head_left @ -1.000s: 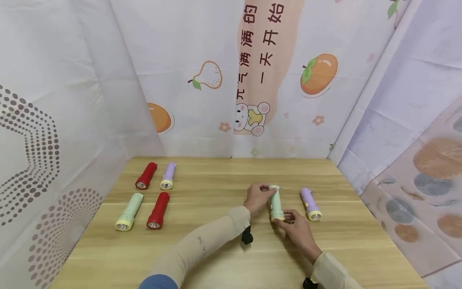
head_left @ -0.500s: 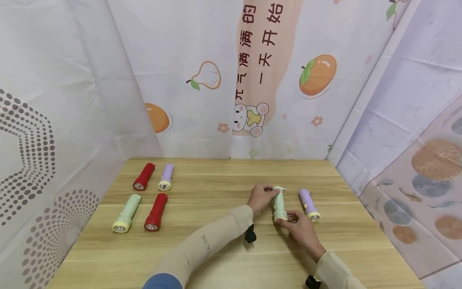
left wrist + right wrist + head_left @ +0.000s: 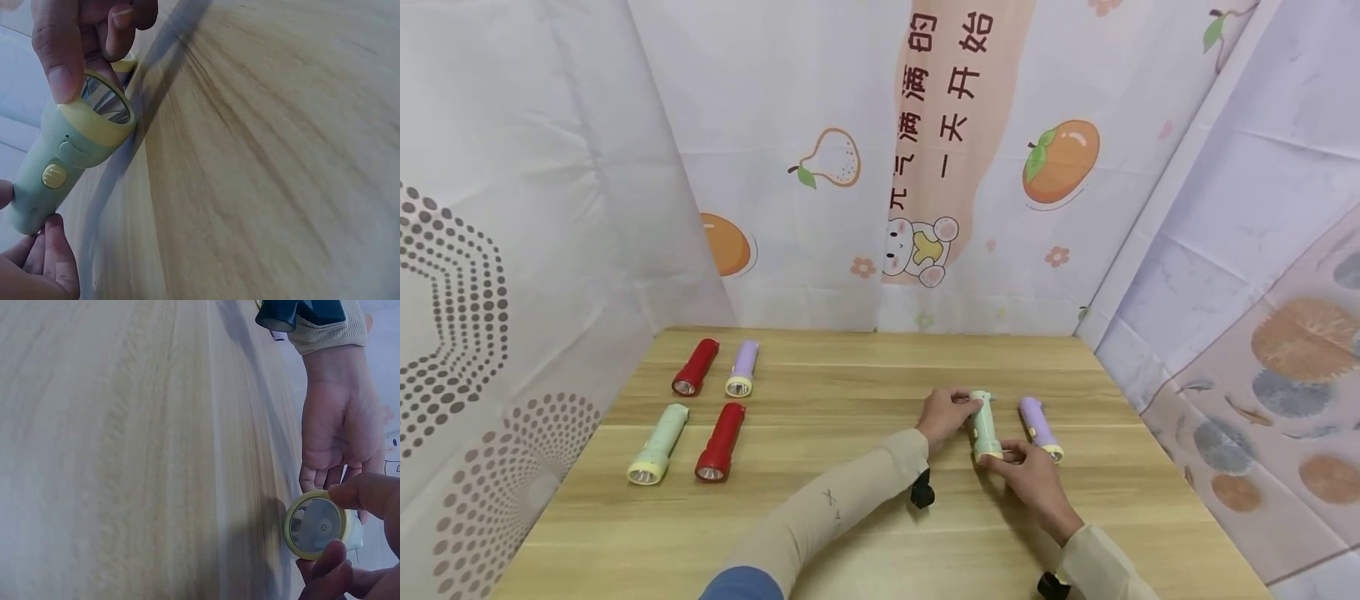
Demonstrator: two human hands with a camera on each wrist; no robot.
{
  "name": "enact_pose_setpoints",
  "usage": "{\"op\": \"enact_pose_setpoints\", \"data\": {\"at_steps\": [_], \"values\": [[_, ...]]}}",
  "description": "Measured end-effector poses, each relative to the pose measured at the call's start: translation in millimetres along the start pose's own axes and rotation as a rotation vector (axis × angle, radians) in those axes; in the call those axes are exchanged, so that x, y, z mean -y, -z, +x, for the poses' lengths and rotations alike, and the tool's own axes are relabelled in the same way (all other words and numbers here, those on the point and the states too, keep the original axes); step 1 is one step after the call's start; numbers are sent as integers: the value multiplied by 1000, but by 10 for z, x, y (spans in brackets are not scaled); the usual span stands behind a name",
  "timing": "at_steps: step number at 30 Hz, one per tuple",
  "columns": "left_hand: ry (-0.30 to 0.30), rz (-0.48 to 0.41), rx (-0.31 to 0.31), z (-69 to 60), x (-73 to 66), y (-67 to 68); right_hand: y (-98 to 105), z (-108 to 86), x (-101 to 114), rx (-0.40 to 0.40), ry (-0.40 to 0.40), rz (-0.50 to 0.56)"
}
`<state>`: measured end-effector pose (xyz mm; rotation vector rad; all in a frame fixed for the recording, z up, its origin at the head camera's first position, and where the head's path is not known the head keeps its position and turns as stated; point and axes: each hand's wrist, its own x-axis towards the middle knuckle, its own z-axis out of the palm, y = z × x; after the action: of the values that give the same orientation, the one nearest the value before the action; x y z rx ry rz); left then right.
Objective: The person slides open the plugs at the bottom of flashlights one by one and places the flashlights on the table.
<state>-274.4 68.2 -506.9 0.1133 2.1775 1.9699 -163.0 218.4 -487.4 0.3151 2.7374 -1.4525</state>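
A mint-green flashlight (image 3: 983, 423) with a yellow head ring is held between both hands over the right part of the table. My left hand (image 3: 946, 414) pinches its tail end between thumb and fingers. At the lens end, my right hand (image 3: 1032, 475) grips the yellow rim with thumb and fingers. In the left wrist view the flashlight (image 3: 59, 153) shows its yellow switch button and reflector. The right wrist view looks into the round lens (image 3: 317, 525). Just right of the hands lies a purple flashlight (image 3: 1039, 427), its lens end partly behind the right hand's fingers.
On the table's (image 3: 850, 367) left side lie a red flashlight (image 3: 696, 367), a purple flashlight (image 3: 742, 368), a mint-green flashlight (image 3: 658, 444) and another red flashlight (image 3: 721, 442). A printed curtain (image 3: 820, 275) hangs behind the table, with more cloth at both sides.
Both hands and the mint-green flashlight between them have shifted slightly right, closer to the purple flashlight. The grip looks the same. The head view has turned a little.
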Motion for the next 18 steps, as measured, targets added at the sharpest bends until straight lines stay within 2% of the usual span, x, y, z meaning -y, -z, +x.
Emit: {"op": "enact_pose_setpoints", "data": {"at_steps": [6,18], "values": [[-1,13,-14,4,-19,-43,34,30,-44,-3,14,-6],[8,86,11,58,1,-109,92,75,-74,-10,-4,5]]}}
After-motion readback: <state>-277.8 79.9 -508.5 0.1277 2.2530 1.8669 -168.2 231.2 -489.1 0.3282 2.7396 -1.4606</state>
